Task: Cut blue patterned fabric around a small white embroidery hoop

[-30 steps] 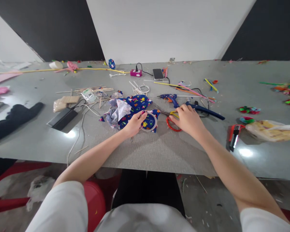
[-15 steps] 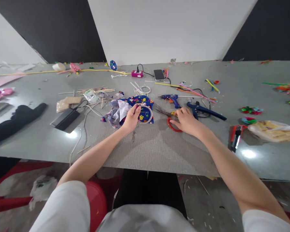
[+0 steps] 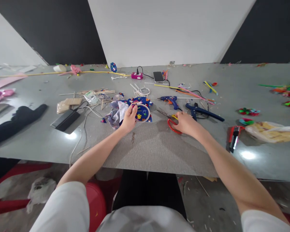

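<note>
My left hand [image 3: 130,118] grips a round white hoop [image 3: 149,113] by its left side, with blue patterned fabric [image 3: 142,111] showing inside it. More blue fabric and a crumpled pale, printed cloth [image 3: 113,115] lie behind and left of that hand. My right hand [image 3: 185,121] is closed round the handles of scissors [image 3: 173,125], one red and one yellow. The blades point left toward the hoop, a short way apart from it. A blue glue gun [image 3: 169,100] rests just beyond the scissors.
Blue-handled pliers [image 3: 204,111] lie right of the glue gun. Farther back are a phone [image 3: 158,76] and a purple power socket [image 3: 137,75]. A black box [image 3: 67,120], wooden sticks and a cable are on the left; a red and black cutter [image 3: 235,138] and a plastic bag [image 3: 272,131] are on the right.
My left hand and the hoop have shifted slightly left. My right hand has closed round the scissors' handles, which are now tilted a little.
</note>
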A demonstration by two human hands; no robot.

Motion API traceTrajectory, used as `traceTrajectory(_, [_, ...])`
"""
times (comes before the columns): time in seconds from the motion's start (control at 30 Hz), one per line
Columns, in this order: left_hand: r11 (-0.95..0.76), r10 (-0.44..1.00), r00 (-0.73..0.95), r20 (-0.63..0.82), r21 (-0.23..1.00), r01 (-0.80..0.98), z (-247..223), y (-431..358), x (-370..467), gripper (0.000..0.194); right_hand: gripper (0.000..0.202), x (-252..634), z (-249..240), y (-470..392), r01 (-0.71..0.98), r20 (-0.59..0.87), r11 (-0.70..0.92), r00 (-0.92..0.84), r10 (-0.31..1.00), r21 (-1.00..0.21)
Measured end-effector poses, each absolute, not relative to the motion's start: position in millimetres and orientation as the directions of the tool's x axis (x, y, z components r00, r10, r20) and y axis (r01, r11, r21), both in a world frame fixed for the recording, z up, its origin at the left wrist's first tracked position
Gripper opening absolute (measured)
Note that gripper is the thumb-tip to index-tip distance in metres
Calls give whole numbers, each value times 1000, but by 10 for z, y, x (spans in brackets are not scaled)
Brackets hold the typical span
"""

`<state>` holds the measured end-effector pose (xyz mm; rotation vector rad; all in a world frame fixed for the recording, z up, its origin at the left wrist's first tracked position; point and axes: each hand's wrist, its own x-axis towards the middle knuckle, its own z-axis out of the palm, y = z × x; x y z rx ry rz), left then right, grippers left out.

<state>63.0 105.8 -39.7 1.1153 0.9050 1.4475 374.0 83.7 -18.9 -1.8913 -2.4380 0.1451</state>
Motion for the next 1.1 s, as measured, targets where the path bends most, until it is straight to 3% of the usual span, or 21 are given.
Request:
traceTrajectory(0.13, [-121, 992, -10, 122, 960, -254, -394, 1074, 589, 61, 34, 3686, -127, 852, 969, 21, 151, -150, 989, -194])
traceTrajectory(0.23, [-70, 996, 33, 82, 961, -267, -383, 1070, 558, 60, 29, 3645, -76, 830, 922, 99, 92, -58, 993, -376])
traceTrajectory(0.33, [-64, 996, 48, 80, 960, -272, -382, 1062, 555, 60, 24, 3591, -5, 755, 802, 172, 148, -57, 983, -579])
traceTrajectory(0.43, [-107, 993, 11, 114, 962, -249, -394, 1060, 572, 60, 35, 3527, 70, 652, 687, 191, 252, -166, 967, -682])
traceTrajectory(0.6, [-209, 978, -34, 207, 953, -220, -408, 1055, 599, 60, 55, 3401, 168, 494, 667, 182, 358, -320, 930, -654])
traceTrajectory(0.9, [-418, 908, 9, 418, 908, 41, -406, 974, 561, 55, 56, 3251, 215, 357, 716, 108, 347, -359, 927, -606])
traceTrajectory(1.1, [-411, 910, 75, 408, 910, 44, -411, 929, 579, 55, 55, 3233, 219, 334, 708, 109, 346, -358, 927, -616])
